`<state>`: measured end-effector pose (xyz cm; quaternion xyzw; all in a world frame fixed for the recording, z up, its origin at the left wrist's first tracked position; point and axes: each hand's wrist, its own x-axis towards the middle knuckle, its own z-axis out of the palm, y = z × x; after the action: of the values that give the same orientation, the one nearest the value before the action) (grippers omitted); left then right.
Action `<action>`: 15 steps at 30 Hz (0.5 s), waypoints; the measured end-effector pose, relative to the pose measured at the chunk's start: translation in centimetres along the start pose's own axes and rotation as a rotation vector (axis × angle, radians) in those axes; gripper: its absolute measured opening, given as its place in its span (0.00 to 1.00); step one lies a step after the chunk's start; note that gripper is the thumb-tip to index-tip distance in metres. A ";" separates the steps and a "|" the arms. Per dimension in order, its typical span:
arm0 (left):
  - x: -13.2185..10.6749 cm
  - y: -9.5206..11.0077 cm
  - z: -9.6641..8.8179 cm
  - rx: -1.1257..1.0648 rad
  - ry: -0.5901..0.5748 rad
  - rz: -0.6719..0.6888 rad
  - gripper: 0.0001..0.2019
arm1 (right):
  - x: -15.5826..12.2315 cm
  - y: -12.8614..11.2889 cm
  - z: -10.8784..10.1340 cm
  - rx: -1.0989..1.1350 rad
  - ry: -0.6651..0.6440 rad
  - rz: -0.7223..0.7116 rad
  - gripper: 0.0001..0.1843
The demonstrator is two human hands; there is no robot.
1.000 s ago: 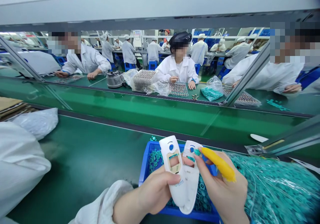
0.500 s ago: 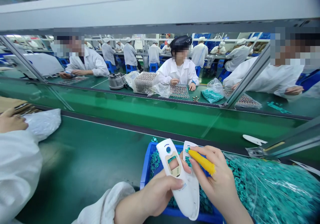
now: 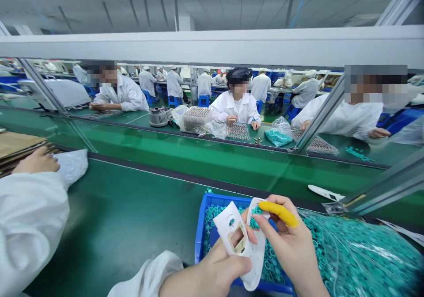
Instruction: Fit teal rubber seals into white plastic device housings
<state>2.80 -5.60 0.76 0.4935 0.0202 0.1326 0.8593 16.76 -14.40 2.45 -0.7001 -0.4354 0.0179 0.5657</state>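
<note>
My left hand (image 3: 220,264) is closed on two white plastic housings, held fanned out above a blue bin. The front housing (image 3: 228,219) has a round hole and a rectangular window; the rear housing (image 3: 256,259) shows behind it, partly covered. My right hand (image 3: 291,239), with a yellow finger cot (image 3: 280,213) on one finger, pinches a small teal ring part (image 3: 256,210) at the upper end of the rear housing. Whether the part is seated there I cannot tell. Below both hands, the blue bin (image 3: 199,230) holds many loose teal rings (image 3: 212,213).
A clear bag of teal parts (image 3: 367,244) lies right of the bin. Another white housing (image 3: 324,192) rests by the metal post (image 3: 351,197). At left, a co-worker's hand (image 3: 36,161) touches cardboard (image 3: 20,144) near a white plastic bag (image 3: 73,164). More workers sit across the line.
The view has tilted up, so the scene sits lower. The front housing has tilted in my left hand, while my right hand stays at the rear housing's upper end. The co-worker's hand at left shifted slightly.
</note>
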 end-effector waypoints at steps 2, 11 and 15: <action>-0.3 -0.3 0.1 0.005 0.007 0.003 0.13 | 0.3 -0.6 -0.3 -0.036 -0.019 -0.051 0.07; -0.8 1.9 0.1 -0.224 0.190 0.285 0.08 | 0.5 -3.0 -1.5 -0.216 -0.048 -0.280 0.10; -1.0 4.8 -1.2 -0.267 0.376 0.374 0.08 | 0.2 -3.5 -1.3 -0.168 -0.099 -0.292 0.09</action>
<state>0.61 -2.50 4.14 0.3380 0.0699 0.3793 0.8585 15.49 -15.38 5.87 -0.6724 -0.5596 -0.0664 0.4799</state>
